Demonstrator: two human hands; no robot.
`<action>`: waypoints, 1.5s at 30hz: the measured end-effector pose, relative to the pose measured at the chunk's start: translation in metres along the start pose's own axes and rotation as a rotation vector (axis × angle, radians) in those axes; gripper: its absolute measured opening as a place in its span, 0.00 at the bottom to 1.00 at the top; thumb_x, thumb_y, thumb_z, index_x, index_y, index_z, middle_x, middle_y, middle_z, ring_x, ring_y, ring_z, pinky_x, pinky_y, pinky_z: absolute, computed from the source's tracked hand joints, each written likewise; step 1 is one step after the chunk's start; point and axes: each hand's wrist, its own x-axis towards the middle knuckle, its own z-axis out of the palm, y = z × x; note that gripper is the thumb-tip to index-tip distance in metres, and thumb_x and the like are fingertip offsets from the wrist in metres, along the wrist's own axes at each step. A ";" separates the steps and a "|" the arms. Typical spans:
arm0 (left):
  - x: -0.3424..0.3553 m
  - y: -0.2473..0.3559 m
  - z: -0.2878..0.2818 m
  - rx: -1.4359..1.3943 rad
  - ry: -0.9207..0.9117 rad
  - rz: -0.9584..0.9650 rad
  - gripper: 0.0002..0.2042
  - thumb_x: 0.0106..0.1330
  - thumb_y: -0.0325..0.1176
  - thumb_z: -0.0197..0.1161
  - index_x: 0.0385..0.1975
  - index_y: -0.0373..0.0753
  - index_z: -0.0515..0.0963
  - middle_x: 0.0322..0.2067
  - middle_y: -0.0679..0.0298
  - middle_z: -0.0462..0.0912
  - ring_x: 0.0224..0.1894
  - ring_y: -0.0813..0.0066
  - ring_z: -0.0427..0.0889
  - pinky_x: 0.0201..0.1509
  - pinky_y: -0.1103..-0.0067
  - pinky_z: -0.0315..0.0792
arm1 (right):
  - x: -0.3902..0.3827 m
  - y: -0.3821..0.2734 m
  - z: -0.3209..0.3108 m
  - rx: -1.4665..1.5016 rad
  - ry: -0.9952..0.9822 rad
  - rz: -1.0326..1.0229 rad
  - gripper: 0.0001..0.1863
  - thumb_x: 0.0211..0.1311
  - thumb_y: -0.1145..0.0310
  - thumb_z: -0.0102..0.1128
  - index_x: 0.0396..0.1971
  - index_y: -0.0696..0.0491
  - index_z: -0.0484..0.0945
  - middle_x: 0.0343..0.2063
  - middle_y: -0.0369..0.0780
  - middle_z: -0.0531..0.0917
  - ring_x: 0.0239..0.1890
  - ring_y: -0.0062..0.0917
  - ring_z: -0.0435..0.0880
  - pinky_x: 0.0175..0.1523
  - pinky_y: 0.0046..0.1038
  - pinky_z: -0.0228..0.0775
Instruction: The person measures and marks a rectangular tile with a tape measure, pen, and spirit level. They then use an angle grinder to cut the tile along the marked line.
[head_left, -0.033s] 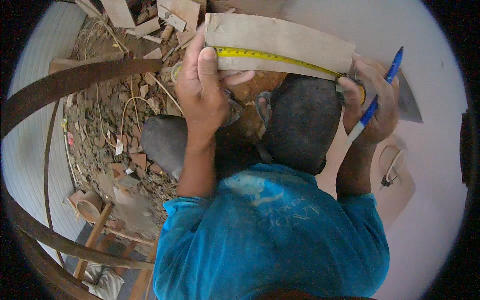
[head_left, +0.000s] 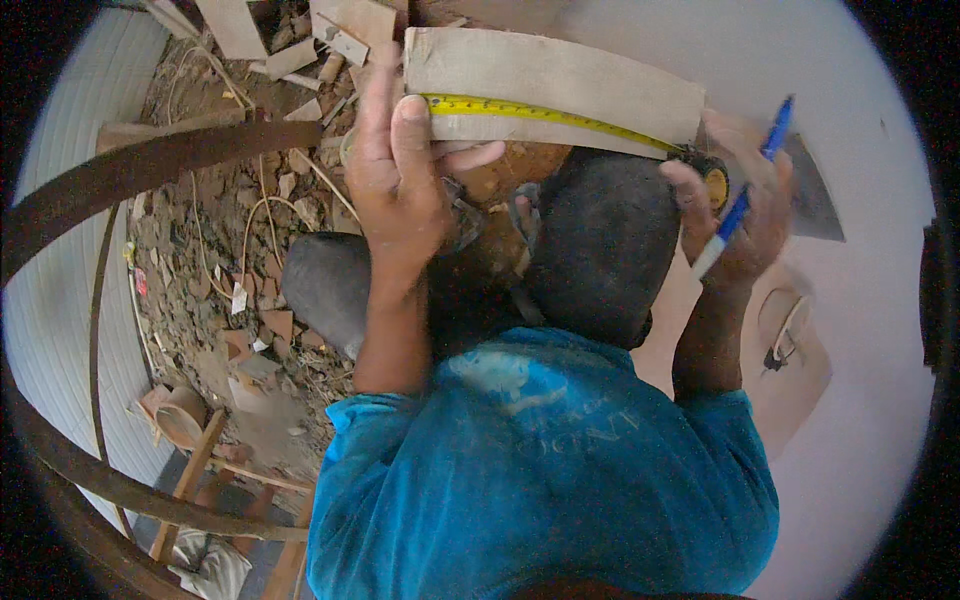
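Note:
My left hand (head_left: 402, 190) grips the left end of a long, flat beige strip (head_left: 550, 75). Its thumb presses the end of a yellow tape measure blade (head_left: 520, 108) onto the strip, with fingers at the edge and underneath. The blade runs along the strip's near side to the black and yellow tape measure case (head_left: 714, 185) at the right end. My right hand (head_left: 762, 225) is curled by that case, its index finger blurred near the strip's corner. A blue pen (head_left: 738, 212) with a whitish lower end is held across its fingers. My dark-clad knees are below the strip.
Rubble and broken tile pieces (head_left: 275, 322) cover the ground at left. A curved brown bar (head_left: 160, 160) crosses the left side. Planks (head_left: 190, 480) and a white sack (head_left: 215, 570) lie lower left. A pale wall or floor surface (head_left: 870, 320) fills the right, with a looped cord (head_left: 792, 325) against it.
The strip and my left hand have shifted slightly left. My right thumb and fingers have spread a little, showing more of the tape measure case.

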 end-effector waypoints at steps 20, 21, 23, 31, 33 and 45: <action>0.001 0.016 -0.027 0.109 -0.158 -0.049 0.28 0.81 0.28 0.46 0.78 0.37 0.50 0.58 0.46 0.76 0.53 0.56 0.85 0.50 0.68 0.89 | -0.008 0.033 0.005 -0.142 -0.184 -0.058 0.07 0.60 0.75 0.73 0.38 0.54 0.85 0.37 0.44 0.88 0.41 0.36 0.89 0.47 0.34 0.80; -0.001 0.016 -0.028 0.132 -0.152 -0.057 0.28 0.81 0.28 0.47 0.78 0.38 0.50 0.58 0.46 0.77 0.53 0.56 0.85 0.50 0.67 0.88 | -0.006 0.033 0.001 -0.150 -0.216 -0.060 0.07 0.60 0.74 0.73 0.38 0.54 0.86 0.37 0.44 0.89 0.41 0.36 0.89 0.47 0.34 0.80; -0.006 0.018 -0.026 0.085 -0.112 -0.090 0.28 0.80 0.28 0.48 0.78 0.37 0.51 0.57 0.46 0.78 0.52 0.56 0.86 0.49 0.67 0.89 | 0.000 0.030 -0.008 -0.181 -0.304 0.008 0.07 0.61 0.73 0.73 0.38 0.54 0.86 0.37 0.44 0.89 0.41 0.35 0.89 0.46 0.34 0.80; -0.025 0.017 -0.051 0.063 0.047 -0.136 0.28 0.78 0.32 0.55 0.75 0.36 0.55 0.57 0.47 0.78 0.52 0.55 0.86 0.46 0.65 0.90 | 0.004 0.047 -0.016 -0.190 -0.338 -0.005 0.06 0.62 0.71 0.71 0.38 0.53 0.87 0.39 0.42 0.89 0.42 0.34 0.89 0.49 0.34 0.80; -0.027 0.015 -0.054 0.045 0.058 -0.169 0.28 0.78 0.31 0.55 0.74 0.36 0.55 0.58 0.47 0.77 0.53 0.54 0.86 0.46 0.65 0.90 | 0.002 0.051 -0.011 -0.189 -0.387 -0.031 0.06 0.63 0.71 0.69 0.38 0.53 0.87 0.39 0.41 0.89 0.42 0.34 0.89 0.50 0.34 0.80; -0.032 0.017 -0.069 -0.078 -0.014 -0.233 0.24 0.77 0.29 0.55 0.69 0.37 0.60 0.57 0.49 0.79 0.52 0.53 0.86 0.45 0.64 0.90 | 0.007 0.057 -0.006 -0.091 -0.415 -0.023 0.08 0.62 0.74 0.72 0.41 0.54 0.85 0.41 0.46 0.89 0.44 0.37 0.90 0.50 0.35 0.81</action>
